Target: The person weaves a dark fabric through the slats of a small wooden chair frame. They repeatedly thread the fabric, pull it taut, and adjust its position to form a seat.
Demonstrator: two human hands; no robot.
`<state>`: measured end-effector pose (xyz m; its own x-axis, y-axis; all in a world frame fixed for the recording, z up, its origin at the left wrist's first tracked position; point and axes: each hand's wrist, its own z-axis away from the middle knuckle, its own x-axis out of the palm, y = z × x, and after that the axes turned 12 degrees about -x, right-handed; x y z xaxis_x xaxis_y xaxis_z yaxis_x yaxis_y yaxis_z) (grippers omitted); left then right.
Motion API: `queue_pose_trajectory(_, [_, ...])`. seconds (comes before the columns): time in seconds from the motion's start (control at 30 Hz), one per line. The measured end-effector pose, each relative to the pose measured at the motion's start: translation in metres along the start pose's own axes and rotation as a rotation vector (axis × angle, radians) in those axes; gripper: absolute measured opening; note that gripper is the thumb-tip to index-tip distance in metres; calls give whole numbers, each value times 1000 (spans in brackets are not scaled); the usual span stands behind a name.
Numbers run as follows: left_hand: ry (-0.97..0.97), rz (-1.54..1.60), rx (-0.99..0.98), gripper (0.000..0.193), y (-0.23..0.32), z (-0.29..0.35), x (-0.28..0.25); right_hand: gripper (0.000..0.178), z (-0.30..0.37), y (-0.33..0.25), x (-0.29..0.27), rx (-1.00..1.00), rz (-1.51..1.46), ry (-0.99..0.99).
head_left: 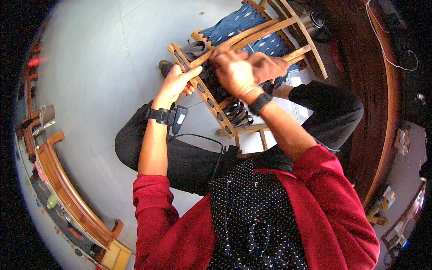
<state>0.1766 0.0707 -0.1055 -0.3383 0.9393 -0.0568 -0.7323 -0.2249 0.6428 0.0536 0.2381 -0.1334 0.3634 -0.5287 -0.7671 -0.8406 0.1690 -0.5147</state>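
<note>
My left hand is closed around a wooden rail of a frame, its thumb lying along the near face. Dark straps pass through a row of slots in this rail. Smeared by motion, my right hand is over the middle of the frame, and what its fingers hold cannot be made out. Loose dark strips hang below it. Beyond, blue woven webbing with pale diamond gaps spans wooden bars that look like part of a chair or stool.
My legs in dark trousers spread on both sides of the frame. A dark shoe shows beside the rail. Brown wooden furniture stands close on the right; a wooden bench is at the left. Pale tiled floor lies between.
</note>
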Motion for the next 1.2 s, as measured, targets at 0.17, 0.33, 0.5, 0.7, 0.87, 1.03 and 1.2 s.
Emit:
queue_pose_trajectory(0.17, [17, 6, 28, 29, -1, 1, 2, 17, 1, -15, 11, -102, -3, -29])
queue_pose_trajectory(0.33, [35, -20, 1, 32, 1, 4, 4, 19, -3, 13, -18, -55, -115, 3])
queue_pose_trajectory(0.5, [-8, -39, 23, 31, 2, 7, 4, 21, -16, 50, -66, 190, 62, 149])
queue_pose_trajectory(0.7, [28, -3, 8, 32, 0, 6, 2, 24, -12, 32, -5, 121, 49, 227])
queue_pose_trajectory(0.87, [-36, 24, -32, 35, -2, 3, 0, 16, 3, -24, 18, 74, -141, 28])
queue_pose_trajectory(1.03, [-5, 131, -15, 44, -11, 4, -2, 15, -14, 3, -21, 132, -261, 249])
queue_pose_trajectory(1.2, [-98, 130, -33, 55, -13, 0, -9, 17, -28, -6, 4, 67, -285, 137])
